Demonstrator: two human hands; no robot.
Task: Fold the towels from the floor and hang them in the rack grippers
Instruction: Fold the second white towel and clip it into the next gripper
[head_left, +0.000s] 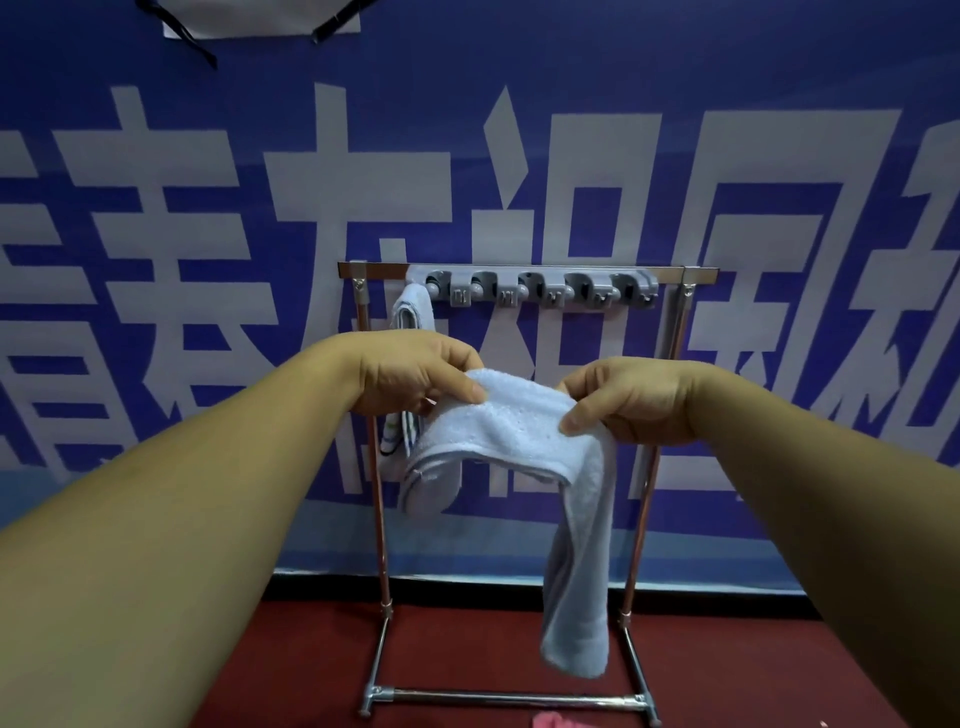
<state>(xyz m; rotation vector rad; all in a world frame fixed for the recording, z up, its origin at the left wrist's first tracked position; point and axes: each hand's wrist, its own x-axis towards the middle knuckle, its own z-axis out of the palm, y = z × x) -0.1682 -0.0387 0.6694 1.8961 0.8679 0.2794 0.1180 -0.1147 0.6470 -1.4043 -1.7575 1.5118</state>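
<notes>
Head view: pale blue towel (524, 431), folded, draping; left hand (415, 376), right hand (623, 400) both pinching top.

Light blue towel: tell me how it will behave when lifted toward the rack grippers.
Likely floppy: the light blue towel sags between the left hand and right hand, one end dangling low. Probably light, since fingertip pinches carry it. Its looped pile looks grippy, not slippery.

Blue banner (675, 78) covers back wall, huge pale characters across it. White sheet (260, 21) taped at top with black strips. Black band (322, 586) below. Dark red floor (467, 639).
</notes>
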